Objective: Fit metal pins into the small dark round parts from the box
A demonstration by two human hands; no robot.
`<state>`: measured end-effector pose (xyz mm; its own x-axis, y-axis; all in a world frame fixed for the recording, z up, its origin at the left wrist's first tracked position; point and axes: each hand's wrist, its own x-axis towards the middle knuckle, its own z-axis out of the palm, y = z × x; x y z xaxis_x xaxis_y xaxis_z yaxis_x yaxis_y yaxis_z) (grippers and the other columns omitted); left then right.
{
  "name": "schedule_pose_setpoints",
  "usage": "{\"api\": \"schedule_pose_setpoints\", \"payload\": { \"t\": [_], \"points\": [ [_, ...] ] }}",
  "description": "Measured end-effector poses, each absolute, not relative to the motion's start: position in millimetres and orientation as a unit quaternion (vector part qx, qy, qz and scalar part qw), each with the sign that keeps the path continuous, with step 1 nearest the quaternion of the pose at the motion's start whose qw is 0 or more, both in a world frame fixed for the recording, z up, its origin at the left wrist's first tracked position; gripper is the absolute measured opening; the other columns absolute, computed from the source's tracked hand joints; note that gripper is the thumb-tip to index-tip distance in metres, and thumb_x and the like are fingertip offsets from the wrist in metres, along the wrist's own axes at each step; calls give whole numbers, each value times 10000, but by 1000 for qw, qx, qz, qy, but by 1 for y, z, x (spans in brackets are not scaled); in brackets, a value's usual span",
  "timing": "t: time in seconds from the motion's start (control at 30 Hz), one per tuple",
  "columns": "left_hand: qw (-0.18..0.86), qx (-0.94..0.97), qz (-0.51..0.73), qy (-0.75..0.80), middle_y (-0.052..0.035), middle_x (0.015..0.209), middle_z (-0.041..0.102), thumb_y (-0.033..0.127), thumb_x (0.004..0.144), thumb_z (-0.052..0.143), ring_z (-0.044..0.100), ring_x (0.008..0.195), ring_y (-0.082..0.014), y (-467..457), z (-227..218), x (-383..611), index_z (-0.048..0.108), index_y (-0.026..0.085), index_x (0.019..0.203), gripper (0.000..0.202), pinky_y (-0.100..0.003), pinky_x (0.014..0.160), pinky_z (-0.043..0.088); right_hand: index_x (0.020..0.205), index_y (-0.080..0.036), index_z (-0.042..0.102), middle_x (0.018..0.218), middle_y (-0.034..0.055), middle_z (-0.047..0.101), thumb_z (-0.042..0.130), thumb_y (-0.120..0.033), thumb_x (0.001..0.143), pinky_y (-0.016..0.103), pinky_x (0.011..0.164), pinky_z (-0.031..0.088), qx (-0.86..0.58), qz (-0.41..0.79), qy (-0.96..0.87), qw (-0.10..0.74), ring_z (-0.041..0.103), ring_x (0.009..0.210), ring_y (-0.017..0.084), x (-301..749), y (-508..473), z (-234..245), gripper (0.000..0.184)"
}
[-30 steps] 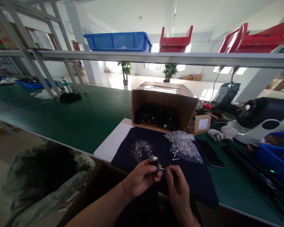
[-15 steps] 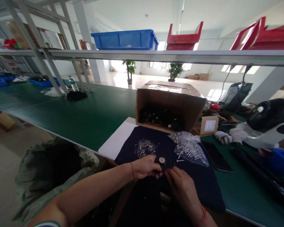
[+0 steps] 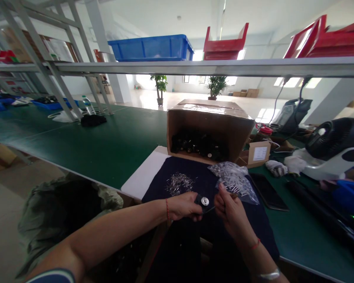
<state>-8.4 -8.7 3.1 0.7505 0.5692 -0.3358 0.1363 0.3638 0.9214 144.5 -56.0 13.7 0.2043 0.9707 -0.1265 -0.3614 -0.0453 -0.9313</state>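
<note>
Between the fingers and thumb of my left hand (image 3: 184, 206) is a small black part with a round silver metal disc (image 3: 205, 201) facing up. My right hand (image 3: 230, 208) is closed around a thin-shafted hand tool (image 3: 233, 195) that looks like a screwdriver. Its brownish handle end shows above the fist, and its dark shaft points left to the lower edge of the black part; whether the tip touches is too small to tell. Beyond my left hand lies a loose pile of small metal pins (image 3: 180, 183) on a dark blue cloth (image 3: 156, 184).
A clear plastic bag of metal pins (image 3: 234, 181) lies behind my right hand, beside a black phone (image 3: 270, 192). An open cardboard box (image 3: 209, 112) of black parts stands behind the cloth. At right is a fan (image 3: 336, 149); at lower left, a large sack (image 3: 44, 220).
My right hand has risen and turned away from the black part, and the tool's handle end and shaft now show. My left hand keeps its hold; the disc has tilted slightly.
</note>
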Motion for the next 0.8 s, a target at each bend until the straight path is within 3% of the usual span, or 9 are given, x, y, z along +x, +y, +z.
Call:
{"api": "schedule_pose_setpoints", "payload": {
  "t": [0.37, 0.8],
  "points": [
    [747, 562, 135, 330, 23, 539, 573, 138, 549, 587, 516, 507, -101, -8, 5, -7, 554, 180, 648, 112, -213, 494, 376, 457, -216, 291, 432, -105, 226, 715, -598, 830, 201, 372, 102, -420, 572, -390, 587, 139, 404, 39, 155, -51, 5, 682],
    [757, 549, 76, 346, 36, 571, 559, 92, 558, 573, 551, 517, -103, 0, 4, -1, 555, 163, 709, 168, -206, 493, 398, 437, -221, 299, 416, -100, 213, 709, -599, 832, 230, 368, 88, -379, 583, -404, 594, 135, 383, 43, 159, -51, -9, 684]
  ]
}}
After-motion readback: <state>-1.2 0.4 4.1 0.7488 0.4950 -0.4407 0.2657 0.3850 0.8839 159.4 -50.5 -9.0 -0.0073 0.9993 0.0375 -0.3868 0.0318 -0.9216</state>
